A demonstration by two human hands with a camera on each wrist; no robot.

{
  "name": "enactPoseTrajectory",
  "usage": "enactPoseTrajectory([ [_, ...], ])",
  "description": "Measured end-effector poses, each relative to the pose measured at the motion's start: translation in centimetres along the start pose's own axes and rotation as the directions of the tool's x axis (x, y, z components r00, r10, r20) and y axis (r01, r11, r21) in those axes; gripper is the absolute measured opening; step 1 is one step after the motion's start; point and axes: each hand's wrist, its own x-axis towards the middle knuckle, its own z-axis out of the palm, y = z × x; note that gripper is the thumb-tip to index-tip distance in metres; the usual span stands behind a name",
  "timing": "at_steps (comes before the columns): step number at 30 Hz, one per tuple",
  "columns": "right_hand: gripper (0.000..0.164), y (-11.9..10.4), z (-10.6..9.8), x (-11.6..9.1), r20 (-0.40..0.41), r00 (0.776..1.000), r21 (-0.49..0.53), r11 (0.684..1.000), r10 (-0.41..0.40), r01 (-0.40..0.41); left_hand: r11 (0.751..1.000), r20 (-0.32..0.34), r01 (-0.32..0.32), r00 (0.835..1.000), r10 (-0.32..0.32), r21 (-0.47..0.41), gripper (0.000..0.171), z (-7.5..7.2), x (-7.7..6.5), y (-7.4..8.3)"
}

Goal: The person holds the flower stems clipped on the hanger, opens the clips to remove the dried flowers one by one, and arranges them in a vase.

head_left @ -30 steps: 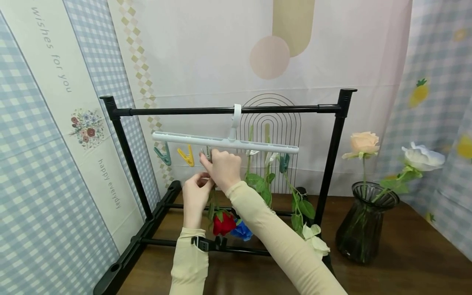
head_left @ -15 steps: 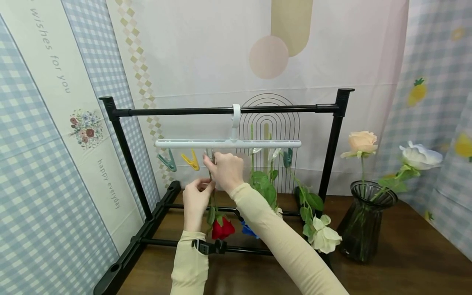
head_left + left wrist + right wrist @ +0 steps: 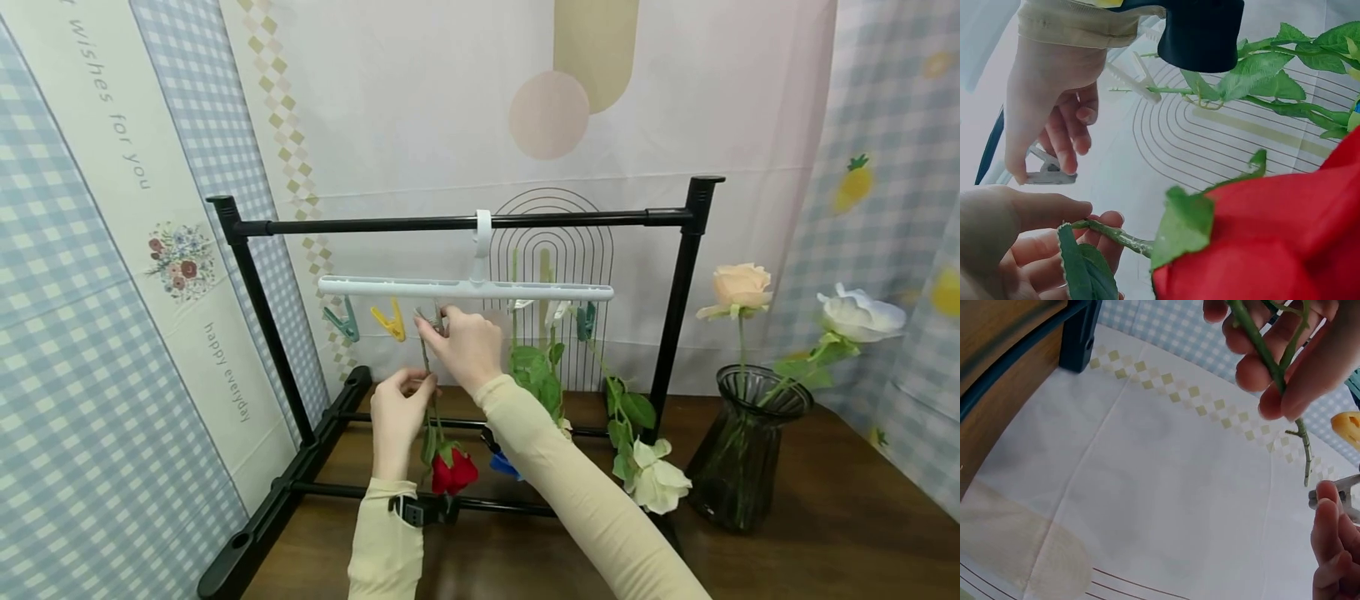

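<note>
My left hand (image 3: 399, 417) pinches the stem (image 3: 1252, 334) of a red rose (image 3: 453, 472), which hangs head down below the fingers. My right hand (image 3: 471, 348) grips a grey clothespin (image 3: 1342, 497) under the light blue hanger (image 3: 442, 289), thumb and fingers on its ends. In the right wrist view, the bare stem tip points at this clothespin, with a small gap showing between them. A yellow clothespin (image 3: 390, 322) and a teal clothespin (image 3: 342, 320) hang to the left with nothing in them. The red bloom fills the lower right of the left wrist view.
From the hanger's right half, a white rose (image 3: 660, 479) and a blue flower (image 3: 505, 466), partly behind my sleeve, hang upside down. A black rack (image 3: 360, 225) bears the hanger. On the wooden table (image 3: 810, 533), a dark glass vase (image 3: 738, 467) holds a peach and a white rose.
The hanger, tilted a second ago, now hangs nearly level, and the white rose has swung right. My right hand has shifted slightly right; the stem's upper end leans left of the clothespin.
</note>
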Motion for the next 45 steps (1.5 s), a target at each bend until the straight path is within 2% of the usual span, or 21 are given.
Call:
enactPoseTrajectory([
  [6,0.040,0.2,-1.2,-0.8,0.058,0.997,0.097,0.994,0.050,-0.055,1.000,0.005,0.007,1.000,-0.007,-0.012,0.022,-0.6,-0.4,-0.1],
  [11,0.034,0.0,-3.4,-2.5,0.028,0.997,0.190,0.979,0.067,-0.071,1.000,0.005,0.012,1.000,-0.012,-0.016,0.024,-1.0,-0.5,0.2],
  [16,0.024,0.3,-5.4,-4.2,0.002,1.000,0.234,0.972,0.030,-0.030,1.000,0.002,0.001,1.000,-0.001,-0.019,0.021,-1.2,-0.4,0.5],
  [19,0.018,0.7,-6.3,-5.3,0.012,1.000,0.259,0.966,-0.009,0.006,0.999,0.032,0.011,0.999,-0.010,-0.038,0.020,-1.5,-0.3,0.6],
  [22,0.013,1.3,-7.0,-6.2,0.023,0.998,0.273,0.961,-0.050,0.042,0.999,0.107,0.025,0.994,-0.021,-0.033,0.019,-1.9,-0.3,0.6],
  [25,0.009,2.1,-7.5,-7.0,0.039,0.995,0.261,0.962,-0.094,0.081,0.999,0.220,0.028,0.975,-0.032,0.023,0.017,-2.3,-0.4,0.5],
  [29,0.006,3.1,-7.9,-7.7,0.060,0.989,0.228,0.966,-0.138,0.121,0.994,0.365,-0.004,0.930,-0.038,0.114,0.013,-2.7,-0.8,0.5],
  [33,0.005,3.7,-8.3,-8.2,0.068,0.984,0.212,0.967,-0.162,0.144,0.989,0.462,-0.041,0.886,-0.031,0.144,0.010,-2.7,-1.3,0.9],
  [35,0.005,3.9,-8.5,-8.3,0.068,0.977,0.205,0.961,-0.201,0.183,0.989,0.498,-0.060,0.867,-0.017,0.138,0.009,-2.6,-1.5,1.2],
  [37,0.005,4.1,-8.7,-8.5,0.066,0.960,0.216,0.943,-0.272,0.252,0.989,0.523,-0.085,0.852,0.008,0.125,0.008,-2.5,-1.8,1.6],
  [39,0.011,4.2,-8.8,-8.7,0.059,0.927,0.221,0.911,-0.370,0.349,0.988,0.550,-0.116,0.834,0.040,0.105,0.008,-2.4,-2.1,1.9],
  [42,0.023,4.2,-9.1,-8.7,0.026,0.846,0.225,0.828,-0.532,0.514,0.982,0.588,-0.174,0.803,0.102,0.067,0.009,-2.2,-2.5,2.4],
  [45,0.021,4.3,-9.5,-8.6,-0.016,0.752,0.155,0.742,-0.659,0.653,0.971,0.600,-0.233,0.785,0.157,0.050,0.010,-1.7,-2.9,3.0],
])
